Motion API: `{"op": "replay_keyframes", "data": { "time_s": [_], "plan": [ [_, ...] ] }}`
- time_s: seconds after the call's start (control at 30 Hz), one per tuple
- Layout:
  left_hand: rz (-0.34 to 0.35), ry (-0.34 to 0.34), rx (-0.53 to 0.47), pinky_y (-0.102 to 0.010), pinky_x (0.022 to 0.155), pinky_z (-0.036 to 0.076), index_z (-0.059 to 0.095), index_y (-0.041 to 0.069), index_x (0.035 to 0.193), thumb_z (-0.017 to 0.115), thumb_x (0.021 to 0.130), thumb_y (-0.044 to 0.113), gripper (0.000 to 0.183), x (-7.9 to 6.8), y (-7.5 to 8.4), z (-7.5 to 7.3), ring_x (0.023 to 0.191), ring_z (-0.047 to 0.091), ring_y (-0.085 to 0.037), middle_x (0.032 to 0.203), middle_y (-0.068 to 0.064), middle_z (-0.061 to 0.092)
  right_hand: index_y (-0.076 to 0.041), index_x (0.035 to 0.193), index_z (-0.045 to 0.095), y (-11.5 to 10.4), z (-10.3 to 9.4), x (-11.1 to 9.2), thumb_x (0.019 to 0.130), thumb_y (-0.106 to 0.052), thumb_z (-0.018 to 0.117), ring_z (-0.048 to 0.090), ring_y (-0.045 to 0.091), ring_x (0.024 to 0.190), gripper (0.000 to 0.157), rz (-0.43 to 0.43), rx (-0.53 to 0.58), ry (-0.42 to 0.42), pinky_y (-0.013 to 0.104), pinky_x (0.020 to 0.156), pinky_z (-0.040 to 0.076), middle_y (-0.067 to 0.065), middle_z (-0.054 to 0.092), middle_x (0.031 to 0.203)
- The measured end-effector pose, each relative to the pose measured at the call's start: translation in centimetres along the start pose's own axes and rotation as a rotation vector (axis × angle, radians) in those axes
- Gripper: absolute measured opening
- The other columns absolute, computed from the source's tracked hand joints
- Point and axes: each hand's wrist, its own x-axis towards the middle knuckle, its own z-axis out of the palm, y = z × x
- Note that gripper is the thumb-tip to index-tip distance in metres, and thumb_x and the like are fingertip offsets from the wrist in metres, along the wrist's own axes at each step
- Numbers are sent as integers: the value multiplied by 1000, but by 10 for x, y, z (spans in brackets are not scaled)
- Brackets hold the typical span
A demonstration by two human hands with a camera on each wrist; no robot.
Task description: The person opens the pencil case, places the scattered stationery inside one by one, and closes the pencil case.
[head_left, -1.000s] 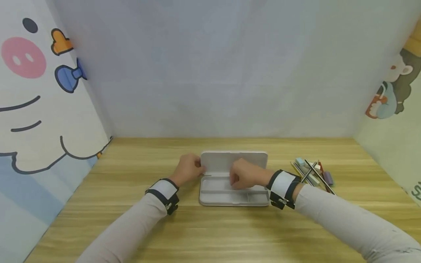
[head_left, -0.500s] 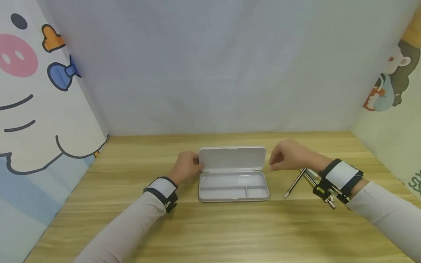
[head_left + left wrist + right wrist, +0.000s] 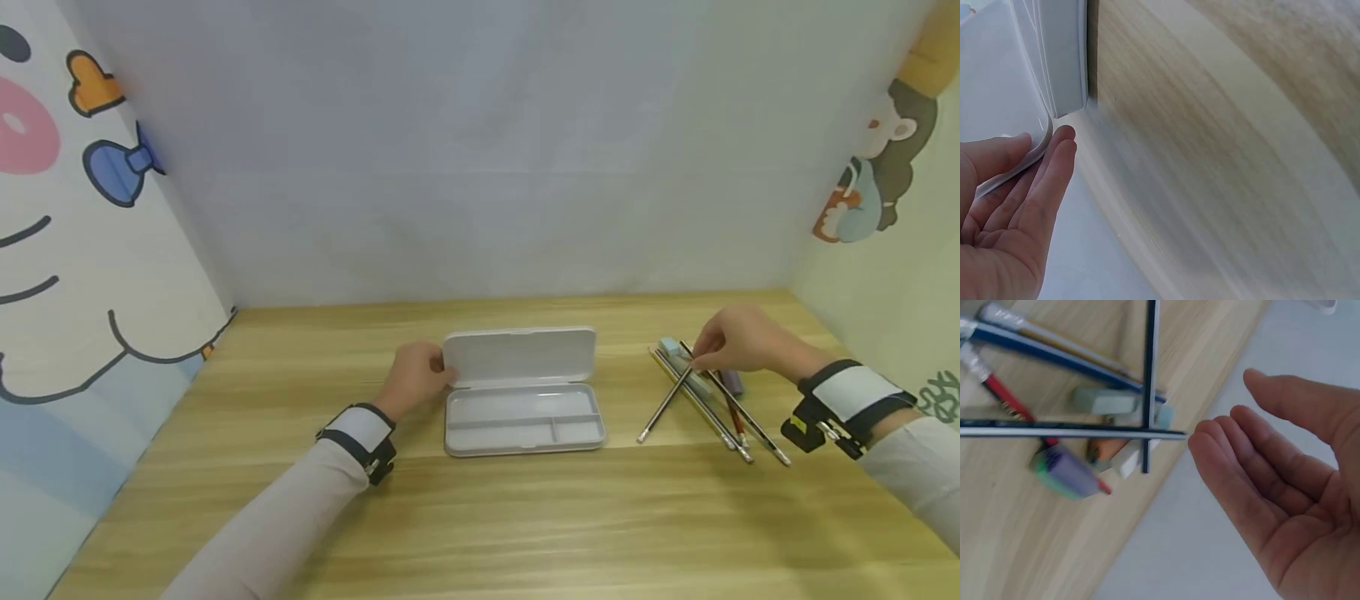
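The likeliest trouble lies with the pencils: two dark pencils (image 3: pixel 1072 431) (image 3: pixel 1149 381) cross near their tips over the pile on the desk (image 3: pixel 525 517), and pulling one could drag or roll the other, along with the red pencil (image 3: pixel 735 417) beneath. The person's right hand (image 3: pixel 738 337) is just above them, thumb and fingers spread with a gap between and nothing pinched; one pencil's tip ends right at a fingertip, though whether they touch cannot be told. Because only that narrow tip is within reach, a grip there would probably be weak, and the pencil might swing by its heavier eraser end or slip out. The light blue eraser (image 3: pixel 670 345) and the purple block (image 3: pixel 731 382) sit close in the same heap, so a careless sweep could knock them aside. To the left of the pile, well apart from it, the white case (image 3: pixel 495 402) rests on the desk with its lid (image 3: pixel 521 357) raised; the left hand (image 3: pixel 412 379) pinches the lid's edge between thumb and fingers, and an uneven tug there could turn the case or strain its hinge
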Motion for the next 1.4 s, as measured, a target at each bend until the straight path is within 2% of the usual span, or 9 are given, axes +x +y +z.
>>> {"op": "replay_keyframes", "data": {
  "time_s": [0.17,0.33,0.5,0.63,0.73,1.03,1.2,1.4],
  "plan": [
    [-13,13,20,-29,57,47,67,1,83,64,79,9,10,-1,-3,-1,60,56,-13,72,-7,66,-8,73,69,14,3,-6,75,-21,70,55,10,57,13,73,4,1,33,54,48,1,66,67],
    [-27,13,30,-32,61,49,67,1,86,65,79,11,12,-1,-1,1,67,56,-15,77,-9,67,-7,74,70,27,11,-16,75,-20,69,55,10,53,13,148,48,-15,32,51,47,2,66,65],
    [-46,16,29,-32,63,50,67,1,86,66,78,11,12,0,1,4,68,57,-15,79,-9,67,-8,70,69,37,23,-23,73,-17,69,55,11,53,9,181,84,-25,32,51,48,1,65,63],
    [-50,16,18,-31,61,50,67,0,86,65,79,10,13,0,2,3,66,57,-15,79,-10,67,-6,69,68,40,32,-24,70,-15,71,56,11,54,9,220,114,-28,30,51,49,4,66,69],
    [-32,27,28,-32,62,50,67,0,86,65,79,10,13,-1,3,3,68,58,-16,79,-11,67,-6,69,68,41,36,-24,69,-14,70,56,11,55,9,240,122,-24,29,51,49,6,66,72],
    [-40,36,33,-34,65,50,67,0,85,65,78,9,12,0,1,4,70,58,-17,79,-11,67,1,76,67,40,36,-23,72,-9,68,61,16,57,11,265,205,-67,33,54,53,9,66,71],
    [-59,32,30,-33,64,50,68,0,83,65,78,10,11,-1,2,5,68,57,-16,77,-10,67,0,77,68,37,30,-19,72,-9,66,61,16,57,10,236,165,-58,33,55,52,7,66,69],
    [-69,35,29,-32,63,50,68,0,81,65,78,10,10,0,3,4,67,57,-15,75,-9,67,0,78,69,28,22,-11,72,-9,64,58,13,54,12,185,117,-8,33,54,51,6,67,68]
  ]
}}
